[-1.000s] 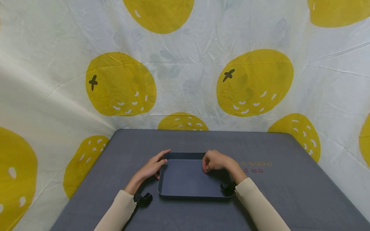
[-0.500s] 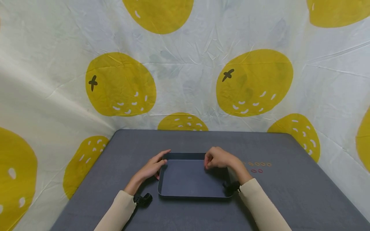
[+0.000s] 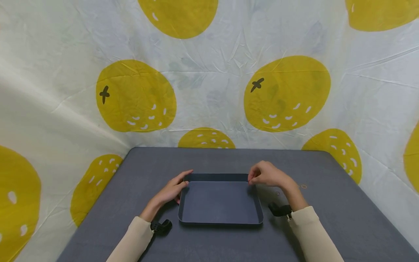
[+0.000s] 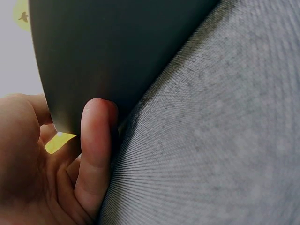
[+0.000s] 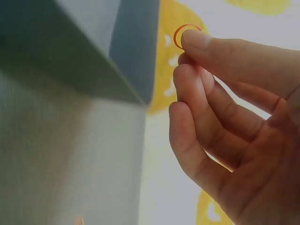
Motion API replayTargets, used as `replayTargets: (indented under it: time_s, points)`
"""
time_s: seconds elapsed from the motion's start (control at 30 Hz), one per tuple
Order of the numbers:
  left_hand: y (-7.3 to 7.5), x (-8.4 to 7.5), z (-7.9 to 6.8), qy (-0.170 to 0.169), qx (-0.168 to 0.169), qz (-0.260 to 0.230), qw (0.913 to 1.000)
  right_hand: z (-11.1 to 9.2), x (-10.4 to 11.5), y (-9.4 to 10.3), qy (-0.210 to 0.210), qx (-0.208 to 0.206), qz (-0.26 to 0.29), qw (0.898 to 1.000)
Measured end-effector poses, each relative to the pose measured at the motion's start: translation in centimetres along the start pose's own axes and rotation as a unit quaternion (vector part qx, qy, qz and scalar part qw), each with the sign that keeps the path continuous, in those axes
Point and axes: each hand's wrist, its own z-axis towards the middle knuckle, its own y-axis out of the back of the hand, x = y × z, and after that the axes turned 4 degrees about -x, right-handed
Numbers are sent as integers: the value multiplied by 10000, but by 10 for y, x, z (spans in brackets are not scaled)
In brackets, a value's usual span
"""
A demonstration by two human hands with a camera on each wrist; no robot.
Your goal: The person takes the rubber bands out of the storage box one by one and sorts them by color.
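A shallow dark grey rectangular tray lies on the table. My left hand holds its left wall near the back corner, thumb over the rim; in the left wrist view a fingertip lies against the outer wall. Above the tray's back right corner is my right hand. Its thumb and index finger pinch a small thin red rubber band, seen in the right wrist view, with the other fingers loosely curled below.
To the tray's right, small bands lie on the grey table: a yellowish band and a reddish band show, while the right forearm hides others. A white cloth with yellow fruit prints hangs behind the table.
My right hand has risen from inside the tray and moved right and back to its back right corner. Its forearm now covers more of the bands. The left hand and tray have stayed put.
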Motion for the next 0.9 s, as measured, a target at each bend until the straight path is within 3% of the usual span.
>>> replayTargets:
  time_s: [0.2,0.57,0.9]
  points:
    - [0,1,1,17,3,-29,10000,-27,-13,20,-369,-323,13,9988]
    - [-1,-1,0,68,15,-42,10000,-81,-57,52,-693,-792,15,9944]
    - [2,-1,1,90,45,-42,9999,-108,-92,59,-1036,-1053,-166,9889]
